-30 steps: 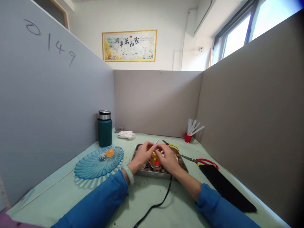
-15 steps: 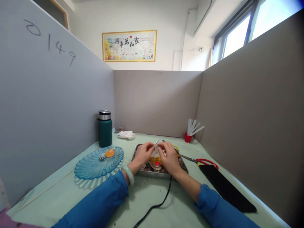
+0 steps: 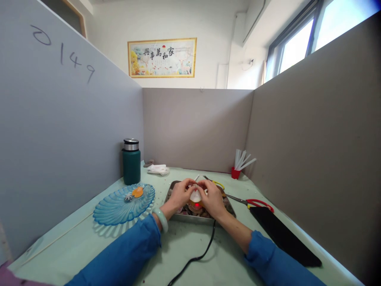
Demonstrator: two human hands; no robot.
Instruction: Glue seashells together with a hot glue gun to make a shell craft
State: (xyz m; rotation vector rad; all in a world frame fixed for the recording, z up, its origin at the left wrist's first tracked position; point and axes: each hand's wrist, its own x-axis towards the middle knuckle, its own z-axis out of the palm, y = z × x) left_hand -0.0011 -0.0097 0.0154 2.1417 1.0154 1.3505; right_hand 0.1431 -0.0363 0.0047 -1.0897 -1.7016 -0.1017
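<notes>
My left hand (image 3: 181,194) and my right hand (image 3: 212,196) meet fingertip to fingertip above a metal tray (image 3: 190,218). Both are closed in a pinch on a small white shell-like piece (image 3: 195,196), whose upper part the fingers cover. Shells and stones (image 3: 205,212) fill the tray. Just under the white piece glows a red light (image 3: 197,205), on a yellow-orange thing mostly hidden by my hands. A thin white stick (image 3: 197,177) points up behind my fingertips.
A blue scalloped plate (image 3: 113,210) with an orange piece lies left, before a green bottle (image 3: 131,165). Right are red-handled scissors (image 3: 258,204), a black strip (image 3: 282,234) and a red cup (image 3: 235,173) of white sticks. A black cord (image 3: 195,259) runs toward me.
The white piece has tilted between my fingers and shows more of its pale face. My fingertips have shifted slightly; both arms stay in place.
</notes>
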